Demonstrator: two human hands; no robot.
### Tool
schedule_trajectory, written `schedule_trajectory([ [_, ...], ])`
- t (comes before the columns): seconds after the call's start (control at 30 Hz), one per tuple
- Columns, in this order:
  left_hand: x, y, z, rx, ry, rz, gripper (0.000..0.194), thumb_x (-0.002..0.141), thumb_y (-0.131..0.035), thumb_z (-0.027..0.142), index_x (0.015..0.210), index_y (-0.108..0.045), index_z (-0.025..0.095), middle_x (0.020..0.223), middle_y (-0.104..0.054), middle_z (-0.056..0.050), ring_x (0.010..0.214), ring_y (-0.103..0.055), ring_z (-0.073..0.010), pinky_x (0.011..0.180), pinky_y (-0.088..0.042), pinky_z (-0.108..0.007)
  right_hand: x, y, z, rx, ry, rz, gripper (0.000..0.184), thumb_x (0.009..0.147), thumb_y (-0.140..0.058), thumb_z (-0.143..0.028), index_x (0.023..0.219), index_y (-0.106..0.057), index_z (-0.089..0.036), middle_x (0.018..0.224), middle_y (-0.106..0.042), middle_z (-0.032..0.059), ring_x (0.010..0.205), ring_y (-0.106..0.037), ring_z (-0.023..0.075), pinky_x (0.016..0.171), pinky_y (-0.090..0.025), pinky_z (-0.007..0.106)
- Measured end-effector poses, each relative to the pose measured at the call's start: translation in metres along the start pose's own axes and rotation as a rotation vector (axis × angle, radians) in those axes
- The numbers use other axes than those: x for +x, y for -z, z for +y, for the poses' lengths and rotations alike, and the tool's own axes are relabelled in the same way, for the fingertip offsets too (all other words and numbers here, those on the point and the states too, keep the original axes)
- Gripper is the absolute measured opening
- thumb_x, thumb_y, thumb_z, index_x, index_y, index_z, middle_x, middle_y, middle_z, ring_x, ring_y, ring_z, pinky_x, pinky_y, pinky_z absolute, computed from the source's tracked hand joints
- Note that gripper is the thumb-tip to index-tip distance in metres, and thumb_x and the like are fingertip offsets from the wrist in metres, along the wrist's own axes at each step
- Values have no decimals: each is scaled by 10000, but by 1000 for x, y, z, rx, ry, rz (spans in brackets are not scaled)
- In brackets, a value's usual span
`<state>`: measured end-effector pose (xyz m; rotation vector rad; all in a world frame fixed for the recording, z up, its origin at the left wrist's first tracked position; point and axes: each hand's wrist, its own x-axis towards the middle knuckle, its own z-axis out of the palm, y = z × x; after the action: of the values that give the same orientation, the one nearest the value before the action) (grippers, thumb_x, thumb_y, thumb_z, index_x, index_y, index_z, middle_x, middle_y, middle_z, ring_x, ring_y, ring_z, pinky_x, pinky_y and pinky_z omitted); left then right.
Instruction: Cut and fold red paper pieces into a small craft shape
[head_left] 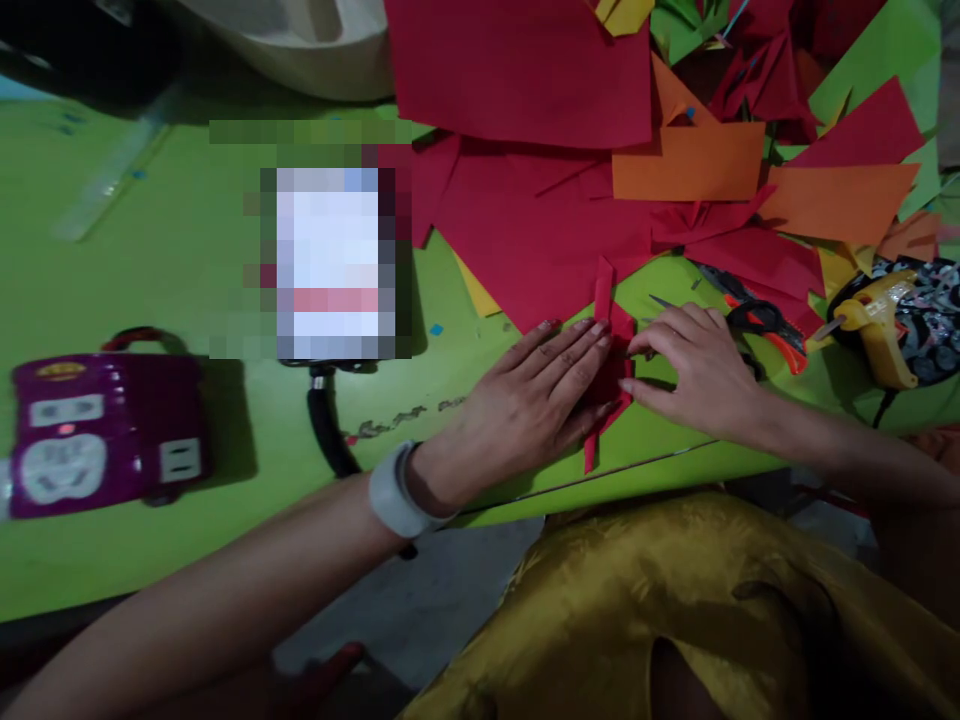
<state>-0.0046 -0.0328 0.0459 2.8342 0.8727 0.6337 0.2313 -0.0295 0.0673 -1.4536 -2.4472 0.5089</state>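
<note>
A folded piece of red paper (604,285) lies near the front edge of the green table, with narrow strips sticking out above and below my left hand. My left hand (544,385) is laid flat over it, fingers stretched out, pressing it down and hiding its middle. At the paper's right edge, my right hand (686,365) has curled fingers, with thumb and fingertips on the edge. Just behind the right hand lie scissors with black handles (754,312), partly hidden by it.
Red sheets (540,230), orange pieces (690,165) and green paper cover the back right. A yellow glue gun (881,325) lies at the right. A blurred-out device (337,250) stands left of centre, with a purple box with sockets (109,430) further left. A pale container (330,60) is behind.
</note>
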Motion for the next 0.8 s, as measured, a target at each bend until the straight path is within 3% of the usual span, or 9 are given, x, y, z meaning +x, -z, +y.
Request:
schedule_trajectory([
  [0.17, -2, 1, 2, -85, 44, -6, 446, 1056, -591, 274, 1454, -479, 107, 1504, -597, -248, 1439, -561, -326, 1196, -499, -519, 2, -2, -1, 69, -6, -39, 119, 909, -712, -304, 995, -684, -226, 1007, -726, 57, 1059, -634, 281, 933, -412, 434],
  [0.4, -4, 2, 2, -66, 18, -37, 319, 1055, -572, 254, 1345, -553, 122, 1555, -544, -251, 1475, -518, -338, 1206, -487, -542, 5, 1, -6, 197, 14, -81, 50, 941, -626, -213, 986, -646, -217, 889, -730, 29, 844, -639, 211, 883, -425, 395],
  [0.6, -6, 6, 4, -8, -38, -36, 163, 1011, -587, 142, 1166, -639, 134, 1376, -703, -203, 1286, -691, -310, 1114, -580, -468, 1, -5, -8, 278, -22, -8, 200, 908, -608, -169, 1103, -652, -188, 891, -729, 18, 790, -643, 183, 861, -457, 372],
  [0.8, -6, 11, 5, 59, -86, -51, 183, 1038, -561, 147, 1201, -645, 138, 1321, -739, -164, 1227, -725, -291, 1054, -623, -430, 0, -8, -11, 287, 22, -58, 286, 965, -498, -165, 1190, -664, -220, 1012, -749, 47, 856, -658, 192, 919, -479, 396],
])
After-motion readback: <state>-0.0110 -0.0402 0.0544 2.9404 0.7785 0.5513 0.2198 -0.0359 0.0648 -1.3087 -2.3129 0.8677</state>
